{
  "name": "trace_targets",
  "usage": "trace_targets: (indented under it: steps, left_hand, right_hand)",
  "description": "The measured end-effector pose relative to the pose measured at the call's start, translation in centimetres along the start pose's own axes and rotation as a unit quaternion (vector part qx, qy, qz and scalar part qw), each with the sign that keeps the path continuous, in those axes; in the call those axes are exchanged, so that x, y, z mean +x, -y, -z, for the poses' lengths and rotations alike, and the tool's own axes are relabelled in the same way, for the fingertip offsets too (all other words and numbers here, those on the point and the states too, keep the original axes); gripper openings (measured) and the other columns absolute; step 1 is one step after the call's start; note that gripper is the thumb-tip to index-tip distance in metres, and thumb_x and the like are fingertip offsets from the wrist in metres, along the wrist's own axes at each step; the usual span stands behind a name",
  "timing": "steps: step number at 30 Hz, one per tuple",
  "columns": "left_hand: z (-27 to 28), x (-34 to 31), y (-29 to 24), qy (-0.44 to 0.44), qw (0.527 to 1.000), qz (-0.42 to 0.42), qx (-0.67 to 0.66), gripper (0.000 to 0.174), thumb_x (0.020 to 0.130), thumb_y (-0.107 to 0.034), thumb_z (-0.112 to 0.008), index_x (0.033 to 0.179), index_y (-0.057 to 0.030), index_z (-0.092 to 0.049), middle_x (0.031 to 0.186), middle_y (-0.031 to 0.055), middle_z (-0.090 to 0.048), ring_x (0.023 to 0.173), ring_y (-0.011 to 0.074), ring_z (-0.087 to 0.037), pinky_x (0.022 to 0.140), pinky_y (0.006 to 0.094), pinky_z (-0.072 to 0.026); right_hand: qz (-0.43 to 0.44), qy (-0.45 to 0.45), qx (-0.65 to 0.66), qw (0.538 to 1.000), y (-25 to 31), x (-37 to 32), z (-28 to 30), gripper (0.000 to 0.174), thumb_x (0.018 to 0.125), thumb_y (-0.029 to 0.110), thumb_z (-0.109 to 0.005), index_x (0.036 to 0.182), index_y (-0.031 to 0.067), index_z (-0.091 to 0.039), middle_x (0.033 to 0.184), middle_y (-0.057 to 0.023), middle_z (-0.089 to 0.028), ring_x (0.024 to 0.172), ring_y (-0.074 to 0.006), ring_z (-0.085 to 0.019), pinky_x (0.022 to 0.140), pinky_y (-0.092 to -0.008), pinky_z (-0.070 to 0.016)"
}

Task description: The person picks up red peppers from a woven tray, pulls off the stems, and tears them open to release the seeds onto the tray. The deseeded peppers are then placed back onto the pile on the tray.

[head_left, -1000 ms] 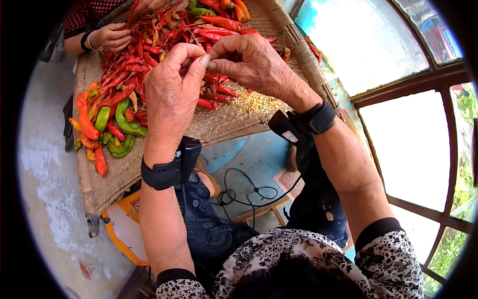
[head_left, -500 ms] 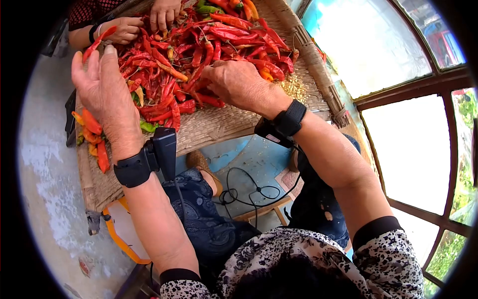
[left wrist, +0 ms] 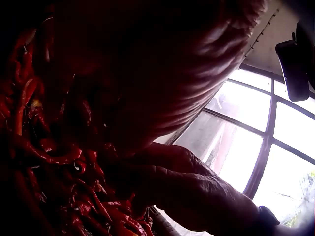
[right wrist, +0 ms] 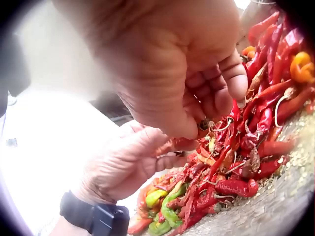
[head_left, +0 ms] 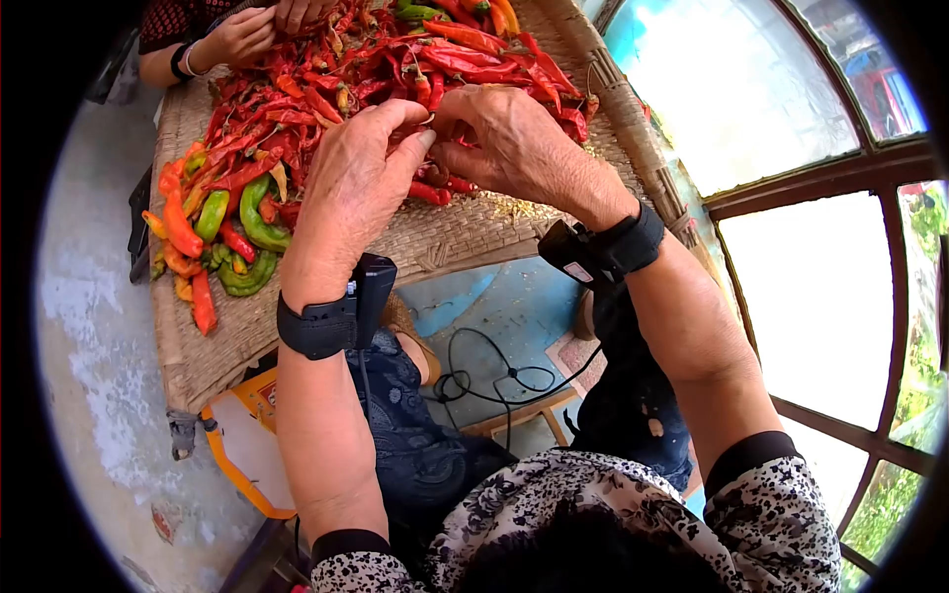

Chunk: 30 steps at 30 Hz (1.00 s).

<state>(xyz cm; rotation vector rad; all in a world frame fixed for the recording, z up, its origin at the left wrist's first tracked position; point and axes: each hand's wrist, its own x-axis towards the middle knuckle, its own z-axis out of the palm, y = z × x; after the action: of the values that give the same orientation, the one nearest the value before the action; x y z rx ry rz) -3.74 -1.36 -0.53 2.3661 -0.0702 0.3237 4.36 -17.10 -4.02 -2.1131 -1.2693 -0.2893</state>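
Observation:
Both hands meet over a heap of red chili peppers [head_left: 287, 119] in the head view. My left hand [head_left: 351, 188], thumb and forefinger drawn together, pinches a red chili pepper [right wrist: 170, 145], most of it hidden by fingers. From the other side my right hand [head_left: 524, 148] pinches at the same pepper's end, its fingers curled in the right wrist view. A small pale stem [head_left: 428, 120] shows between the two sets of fingertips. The left wrist view is dark, with the right hand [left wrist: 192, 189] under the left palm.
The heap lies on a woven mat [head_left: 232, 341] with a raised edge. Green peppers [head_left: 262, 217] and orange ones [head_left: 178, 222] sit at its left. Across the mat, another person's hand [head_left: 237, 40] works at the peppers. Pale seeds [head_left: 514, 208] are scattered near the front edge. Windows [head_left: 801, 287] stand at right.
Half a second ago my left hand was out left with a red pepper at its fingertips, my right hand on the heap. Both have since come together over the middle, holding a pepper.

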Motion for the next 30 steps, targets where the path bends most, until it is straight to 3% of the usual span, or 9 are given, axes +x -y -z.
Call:
trace_targets:
  steps: [7, 9, 10, 13, 14, 18, 24, 27, 30]
  left_hand:
    - [0.0, 0.3, -0.4, 0.003, 1.000, 0.009, -0.001, 0.015, 0.087, -0.010, -0.058, 0.098, -0.0005, -0.061, 0.073, 0.0108, -0.064, 0.062, 0.0193, -0.060, 0.062, 0.0296, -0.0482]
    - [0.9, 0.7, 0.1, -0.121, 0.992, 0.028, 0.000, 0.014, 0.088, -0.012, -0.058, 0.097, -0.0027, -0.063, 0.074, 0.0065, -0.065, 0.064, 0.0186, -0.060, 0.062, 0.0296, -0.0486]
    - [1.6, 1.0, 1.2, -0.196, 0.980, 0.019, -0.006, 0.017, 0.088, -0.015, -0.059, 0.100, -0.0042, -0.063, 0.082, 0.0071, -0.065, 0.071, 0.0192, -0.061, 0.067, 0.0307, -0.0487]
    - [3.7, 1.7, 3.2, -0.401, 0.909, -0.029, 0.105, 0.032, 0.087, -0.027, -0.062, 0.112, -0.0066, -0.061, 0.106, 0.0117, -0.060, 0.095, 0.0213, -0.057, 0.084, 0.0342, -0.0451]
    - [4.2, 1.3, 3.5, -0.410, 0.900, -0.004, 0.147, 0.039, 0.087, -0.030, -0.062, 0.117, -0.0063, -0.057, 0.112, 0.0139, -0.056, 0.104, 0.0236, -0.053, 0.092, 0.0361, -0.0409]
    - [3.7, 0.7, 2.3, -0.278, 0.959, 0.059, 0.005, 0.035, 0.087, -0.030, -0.061, 0.111, -0.0049, -0.062, 0.103, 0.0113, -0.060, 0.095, 0.0227, -0.057, 0.086, 0.0349, -0.0447]
    - [0.7, 0.3, 0.0, -0.130, 0.990, -0.035, 0.031, 0.017, 0.088, -0.012, -0.058, 0.101, -0.0022, -0.064, 0.087, 0.0126, -0.067, 0.076, 0.0212, -0.065, 0.072, 0.0321, -0.0508]
    - [0.2, -0.3, -0.1, -0.015, 0.998, -0.066, 0.012, 0.021, 0.085, -0.011, -0.060, 0.102, -0.0009, -0.062, 0.089, 0.0149, -0.065, 0.078, 0.0304, -0.063, 0.074, 0.0358, -0.0500]
    - [-0.9, -0.6, 1.1, -0.030, 0.978, -0.162, 0.129, 0.021, 0.084, -0.012, -0.059, 0.100, -0.0006, -0.061, 0.090, 0.0169, -0.062, 0.082, 0.0347, -0.060, 0.075, 0.0393, -0.0484]
  right_hand:
    - [-0.014, -0.059, 0.048, 0.997, -0.2, -0.1, 0.6, 0.021, 0.080, 0.022, -0.064, 0.086, 0.0023, -0.064, 0.070, -0.0150, -0.062, 0.067, -0.0321, -0.063, 0.059, -0.0399, -0.0517]
    - [-0.015, -0.201, 0.008, 0.979, -0.3, 0.1, 0.6, 0.022, 0.082, 0.024, -0.064, 0.086, 0.0021, -0.064, 0.072, -0.0157, -0.062, 0.069, -0.0329, -0.064, 0.060, -0.0398, -0.0522]
    - [-0.015, -0.201, 0.008, 0.979, -0.3, 0.0, 0.5, 0.022, 0.082, 0.024, -0.064, 0.086, 0.0021, -0.064, 0.072, -0.0157, -0.062, 0.069, -0.0329, -0.064, 0.060, -0.0398, -0.0522]
    - [-0.081, 0.013, -0.013, 0.997, -0.3, -0.3, -0.1, 0.023, 0.085, 0.023, -0.065, 0.093, 0.0015, -0.064, 0.076, -0.0131, -0.063, 0.069, -0.0228, -0.064, 0.060, -0.0346, -0.0529]
    - [-0.072, 0.097, -0.027, 0.992, 0.1, -0.6, -0.9, 0.022, 0.084, 0.022, -0.065, 0.091, 0.0016, -0.064, 0.079, -0.0127, -0.063, 0.072, -0.0244, -0.064, 0.061, -0.0358, -0.0535]
    - [-0.048, 0.151, -0.086, 0.984, 1.4, -1.3, -3.2, 0.025, 0.083, 0.026, -0.064, 0.088, 0.0013, -0.063, 0.081, -0.0125, -0.063, 0.075, -0.0306, -0.064, 0.062, -0.0412, -0.0532]
    - [-0.058, 0.177, -0.129, 0.974, 1.2, -0.7, -3.0, 0.017, 0.078, 0.020, -0.059, 0.081, 0.0034, -0.064, 0.080, -0.0176, -0.065, 0.075, -0.0322, -0.066, 0.064, -0.0426, -0.0533]
    - [-0.064, 0.135, -0.074, 0.986, 0.6, -0.1, -1.4, 0.019, 0.076, 0.021, -0.060, 0.079, 0.0021, -0.064, 0.071, -0.0185, -0.063, 0.072, -0.0349, -0.065, 0.061, -0.0445, -0.0533]
    - [-0.009, 0.046, -0.037, 0.998, -0.1, -0.2, 0.3, 0.021, 0.074, 0.024, -0.064, 0.084, 0.0047, -0.067, 0.070, -0.0170, -0.063, 0.069, -0.0342, -0.064, 0.059, -0.0416, -0.0531]
